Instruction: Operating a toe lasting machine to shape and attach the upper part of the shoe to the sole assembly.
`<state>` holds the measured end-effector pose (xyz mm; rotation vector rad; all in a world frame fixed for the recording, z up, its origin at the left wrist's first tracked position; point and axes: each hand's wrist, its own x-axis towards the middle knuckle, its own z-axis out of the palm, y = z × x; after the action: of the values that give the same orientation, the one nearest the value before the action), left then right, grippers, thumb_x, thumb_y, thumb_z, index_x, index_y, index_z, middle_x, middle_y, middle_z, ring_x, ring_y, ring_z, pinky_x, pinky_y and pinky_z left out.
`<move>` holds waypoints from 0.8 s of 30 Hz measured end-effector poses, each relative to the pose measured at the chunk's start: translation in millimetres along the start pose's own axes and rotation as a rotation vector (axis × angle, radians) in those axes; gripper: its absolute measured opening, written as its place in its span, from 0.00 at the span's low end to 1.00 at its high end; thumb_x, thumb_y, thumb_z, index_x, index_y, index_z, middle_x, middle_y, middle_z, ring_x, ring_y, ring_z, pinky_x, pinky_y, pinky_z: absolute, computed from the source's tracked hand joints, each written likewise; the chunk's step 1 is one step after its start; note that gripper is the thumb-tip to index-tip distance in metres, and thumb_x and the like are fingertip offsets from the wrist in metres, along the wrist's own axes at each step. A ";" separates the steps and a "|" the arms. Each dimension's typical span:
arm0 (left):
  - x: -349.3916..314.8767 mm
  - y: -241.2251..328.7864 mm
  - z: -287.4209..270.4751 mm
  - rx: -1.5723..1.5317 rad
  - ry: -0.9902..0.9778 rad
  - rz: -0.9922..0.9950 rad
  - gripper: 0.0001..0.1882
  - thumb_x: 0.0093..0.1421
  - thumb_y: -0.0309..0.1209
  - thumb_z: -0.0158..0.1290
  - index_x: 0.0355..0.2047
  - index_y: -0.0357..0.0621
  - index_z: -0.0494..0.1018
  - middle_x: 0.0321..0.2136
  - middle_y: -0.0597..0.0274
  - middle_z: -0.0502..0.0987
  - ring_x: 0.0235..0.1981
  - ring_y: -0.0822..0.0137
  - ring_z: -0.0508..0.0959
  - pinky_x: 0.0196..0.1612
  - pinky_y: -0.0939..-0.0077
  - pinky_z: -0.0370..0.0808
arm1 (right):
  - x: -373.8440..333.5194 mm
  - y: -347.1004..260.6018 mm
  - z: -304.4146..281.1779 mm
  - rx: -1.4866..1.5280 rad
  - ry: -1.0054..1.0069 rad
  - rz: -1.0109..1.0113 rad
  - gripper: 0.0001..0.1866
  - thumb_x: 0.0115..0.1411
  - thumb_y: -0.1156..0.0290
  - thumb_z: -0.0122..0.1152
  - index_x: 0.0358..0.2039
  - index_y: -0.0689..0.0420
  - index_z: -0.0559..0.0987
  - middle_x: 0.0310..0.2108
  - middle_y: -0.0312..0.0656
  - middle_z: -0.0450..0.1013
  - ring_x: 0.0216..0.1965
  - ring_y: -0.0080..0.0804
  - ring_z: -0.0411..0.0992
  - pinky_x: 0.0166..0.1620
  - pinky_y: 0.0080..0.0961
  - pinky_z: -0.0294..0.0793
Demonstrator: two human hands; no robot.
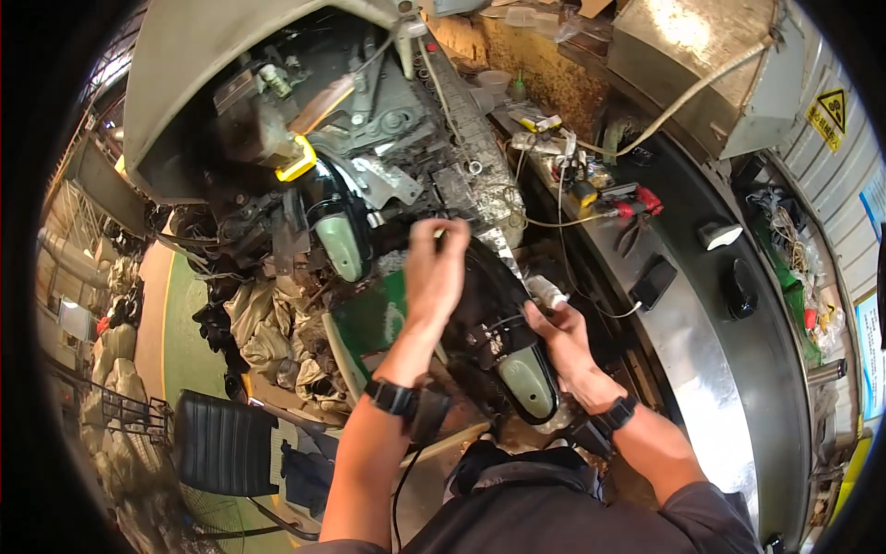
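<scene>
Hands point(436, 268), two, on one black housing point(503, 346).

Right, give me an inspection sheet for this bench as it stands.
Surface: curved shiny metal bench, crowded along its far edge.
Job's things: long black moulded part with grey-green oval pad, under both hands.
Clutter: red-handled pliers, black flat phone-like slab, yellow clip.
Grippers: left hand raised over the part, fingers pinched; right hand grips small white cylindrical piece.
Cables: white cord overhead.
Surroundings: black ribbed chair seat.
</scene>
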<state>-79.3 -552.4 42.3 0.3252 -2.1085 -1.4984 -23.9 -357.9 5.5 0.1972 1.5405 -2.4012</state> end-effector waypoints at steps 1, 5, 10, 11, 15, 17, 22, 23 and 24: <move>16.4 -6.2 -24.2 -0.019 0.109 0.027 0.22 0.57 0.40 0.65 0.46 0.40 0.73 0.46 0.48 0.76 0.46 0.56 0.76 0.48 0.66 0.73 | 9.2 6.3 16.6 0.031 -0.024 0.010 0.12 0.66 0.73 0.64 0.48 0.63 0.78 0.35 0.34 0.78 0.33 0.19 0.74 0.36 0.19 0.74; 65.3 -68.6 -108.0 0.490 0.538 0.325 0.46 0.50 0.33 0.71 0.66 0.43 0.59 0.59 0.42 0.65 0.61 0.46 0.63 0.63 0.54 0.62 | 19.2 15.0 86.5 0.120 -0.084 0.022 0.14 0.64 0.70 0.68 0.46 0.63 0.77 0.33 0.35 0.78 0.30 0.20 0.75 0.32 0.19 0.75; 69.2 -103.7 -137.9 -0.066 0.252 0.160 0.40 0.54 0.30 0.66 0.67 0.48 0.63 0.57 0.47 0.68 0.58 0.49 0.69 0.63 0.60 0.65 | 34.2 11.3 136.1 0.064 -0.120 0.027 0.11 0.65 0.67 0.67 0.40 0.60 0.75 0.32 0.36 0.78 0.28 0.20 0.75 0.29 0.21 0.75; 60.7 -109.4 -146.0 -0.300 0.186 0.084 0.38 0.55 0.29 0.65 0.66 0.45 0.65 0.56 0.48 0.69 0.56 0.51 0.71 0.62 0.62 0.67 | 36.9 10.7 142.9 0.045 -0.127 0.051 0.11 0.65 0.67 0.67 0.41 0.60 0.78 0.33 0.36 0.79 0.29 0.20 0.76 0.30 0.21 0.75; -16.2 -137.0 -174.1 0.160 0.032 0.225 0.39 0.51 0.10 0.54 0.65 0.41 0.64 0.53 0.56 0.73 0.56 0.63 0.72 0.53 0.67 0.74 | 54.1 12.9 161.9 -0.091 -0.079 0.080 0.11 0.65 0.68 0.66 0.37 0.59 0.73 0.30 0.36 0.75 0.27 0.21 0.73 0.27 0.24 0.74; -41.0 -193.8 -209.9 -0.100 -0.136 -0.114 0.30 0.59 0.18 0.55 0.62 0.44 0.67 0.48 0.62 0.77 0.53 0.70 0.74 0.46 0.74 0.75 | 53.0 19.1 194.6 -0.003 -0.124 0.108 0.14 0.64 0.69 0.66 0.46 0.61 0.74 0.34 0.37 0.75 0.31 0.23 0.74 0.31 0.24 0.76; 6.4 -84.8 -198.1 -0.901 0.126 -0.520 0.17 0.68 0.37 0.56 0.50 0.37 0.77 0.43 0.59 0.80 0.43 0.69 0.78 0.46 0.73 0.73 | 98.4 50.5 221.8 0.113 -0.132 0.070 0.20 0.63 0.72 0.65 0.53 0.61 0.70 0.39 0.41 0.76 0.36 0.27 0.76 0.38 0.27 0.79; 15.0 -83.0 -195.3 -0.825 0.095 -0.592 0.15 0.67 0.36 0.57 0.48 0.38 0.78 0.39 0.61 0.81 0.37 0.70 0.78 0.41 0.73 0.74 | 101.9 48.7 229.5 0.108 -0.070 0.047 0.21 0.63 0.72 0.65 0.53 0.61 0.70 0.40 0.41 0.76 0.36 0.27 0.76 0.39 0.27 0.79; 23.2 -82.7 -188.4 -0.834 0.165 -0.599 0.12 0.67 0.35 0.58 0.42 0.39 0.79 0.33 0.64 0.81 0.31 0.71 0.77 0.35 0.73 0.72 | 116.0 57.2 224.0 0.142 -0.182 0.068 0.23 0.63 0.72 0.66 0.55 0.62 0.70 0.40 0.42 0.76 0.37 0.27 0.75 0.39 0.28 0.78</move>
<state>-4.5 -743.9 18.4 0.7515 -1.1329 -2.4248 -108.5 -601.9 19.9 0.0564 1.2653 -2.4025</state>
